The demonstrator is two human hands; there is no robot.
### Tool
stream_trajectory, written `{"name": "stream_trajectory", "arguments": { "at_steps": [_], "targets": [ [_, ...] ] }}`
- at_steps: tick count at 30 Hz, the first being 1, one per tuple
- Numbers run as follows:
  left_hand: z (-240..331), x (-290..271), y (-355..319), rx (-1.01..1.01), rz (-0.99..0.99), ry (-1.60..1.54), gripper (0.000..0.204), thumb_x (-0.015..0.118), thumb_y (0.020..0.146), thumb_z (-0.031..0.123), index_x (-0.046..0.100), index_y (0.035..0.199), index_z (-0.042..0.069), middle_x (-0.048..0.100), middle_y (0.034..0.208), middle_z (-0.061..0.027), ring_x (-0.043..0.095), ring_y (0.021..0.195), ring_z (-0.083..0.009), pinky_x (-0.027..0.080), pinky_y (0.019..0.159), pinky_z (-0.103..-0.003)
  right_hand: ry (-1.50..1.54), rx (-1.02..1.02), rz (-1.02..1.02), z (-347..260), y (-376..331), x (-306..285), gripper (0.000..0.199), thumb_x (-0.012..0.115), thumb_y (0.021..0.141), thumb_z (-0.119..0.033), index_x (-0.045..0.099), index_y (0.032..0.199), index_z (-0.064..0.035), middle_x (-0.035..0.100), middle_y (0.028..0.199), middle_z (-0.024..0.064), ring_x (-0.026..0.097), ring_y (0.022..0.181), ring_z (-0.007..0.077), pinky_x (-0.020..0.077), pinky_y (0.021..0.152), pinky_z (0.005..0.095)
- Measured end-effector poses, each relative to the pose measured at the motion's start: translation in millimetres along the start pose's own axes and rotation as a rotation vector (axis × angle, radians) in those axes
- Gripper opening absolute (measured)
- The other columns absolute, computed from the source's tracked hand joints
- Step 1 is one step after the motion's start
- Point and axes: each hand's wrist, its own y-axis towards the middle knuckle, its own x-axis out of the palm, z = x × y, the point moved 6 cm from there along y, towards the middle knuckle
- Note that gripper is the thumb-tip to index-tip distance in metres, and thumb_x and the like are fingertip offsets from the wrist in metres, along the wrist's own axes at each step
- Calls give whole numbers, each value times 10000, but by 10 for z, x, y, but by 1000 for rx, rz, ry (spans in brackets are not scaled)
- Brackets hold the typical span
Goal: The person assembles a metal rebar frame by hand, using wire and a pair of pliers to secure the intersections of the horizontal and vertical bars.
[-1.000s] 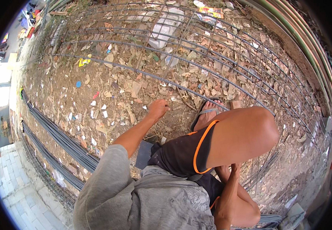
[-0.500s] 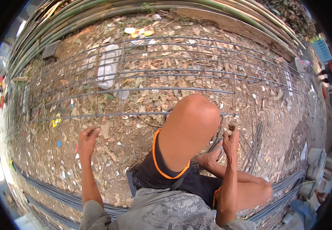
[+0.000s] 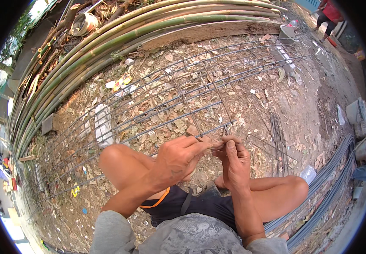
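A long cage of dark steel reinforcing bars (image 3: 213, 128) with thin cross ties lies over the leaf-strewn ground in front of me. My left hand (image 3: 178, 158) is closed just short of the cage's nearest bar, its fingertips pointing right. My right hand (image 3: 236, 160) is raised beside it, thumb and fingers pinched together. The fingertips of both hands come close together near the bar's end. Whatever they pinch is small and mostly hidden by the fingers. A small dark metal shape shows just above the right fingers, at the end of the bar.
Long bamboo poles (image 3: 149, 28) and a wooden plank (image 3: 208, 34) lie along the far side. Loose thin rods (image 3: 277, 146) are on the ground to the right. Bundled steel bars (image 3: 318, 207) curve round at lower right. A person in red (image 3: 331, 15) stands at the far right.
My hands were well apart; now they have come together near the bar's end. My view has turned right, and my raised knee has shifted left.
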Motion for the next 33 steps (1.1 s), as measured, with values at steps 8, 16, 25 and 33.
{"name": "stream_trajectory", "arguments": {
  "at_steps": [8,16,25,33],
  "targets": [
    [-322,1373,-403,-449,-260,-724,304,544,1033,149,629,1317,81,542,661,25,452,517,-26,370,492,-241,69,-29,438,-30,127,-1070,237,558,1042,-222,608,1199,-51,721,906,81,663,663,90,541,584,209],
    [-328,1675,-649,-728,-550,-1169,304,490,1074,263,635,1227,45,413,592,87,368,525,-19,271,486,-206,126,74,362,304,460,-1179,266,604,1018,-257,633,1207,-72,689,808,21,644,634,62,538,545,202],
    [-505,1693,-887,-726,-536,-1028,334,514,1051,228,625,1315,56,625,815,-7,538,667,-81,435,619,-236,-75,-56,457,130,441,-1373,282,610,1021,-261,680,1201,-55,670,779,5,551,617,20,431,541,196],
    [-311,1579,-847,-417,-592,-542,323,540,1012,147,623,1310,52,607,742,-103,594,701,-175,485,699,-293,-55,-63,462,119,441,-1528,297,620,1012,-262,657,1229,-62,690,792,27,589,602,49,477,523,207]
  ]
}}
